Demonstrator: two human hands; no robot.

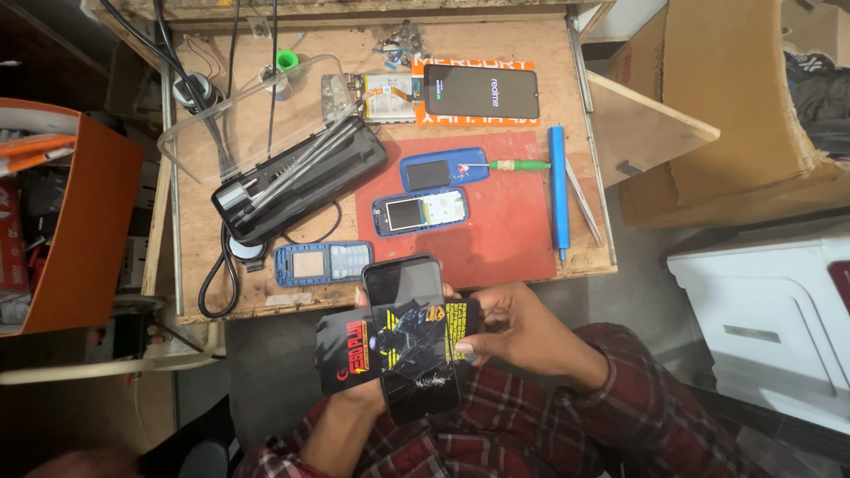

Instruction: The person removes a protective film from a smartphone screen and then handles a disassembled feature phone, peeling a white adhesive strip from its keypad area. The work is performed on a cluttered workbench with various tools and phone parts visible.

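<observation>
Two bare hands meet over the lap, below the near edge of a worn wooden workbench (496,71). Just beyond the hands, on the bench, lies a flat red rubber work mat (505,226). Up and to the left of the hands sits a black rectangular tool case (305,181) with its clear plastic lid (243,106) swung open and thin metal rods lying across it. Far beyond the hands, at the back of the bench, a black touchscreen phone (481,91) rests face up on an orange card. To the upper right of the right hand a slim blue cylindrical tool (557,190) lies along the mat's edge. On the mat are two blue keypad phone bodies, one closed (443,169) and one opened with its display and circuit board exposed (420,212); a third blue keypad front (323,263) lies just beyond the left hand.

The left hand (354,389) supports from beneath a black glossy printed packet with yellow and red panels (354,350). The right hand (505,327) is closed on the packet's right end, thumb on top. Across the packet, between the two hands, lies a black smartphone with a cracked lower screen (412,336), upper end just over the bench edge.
</observation>
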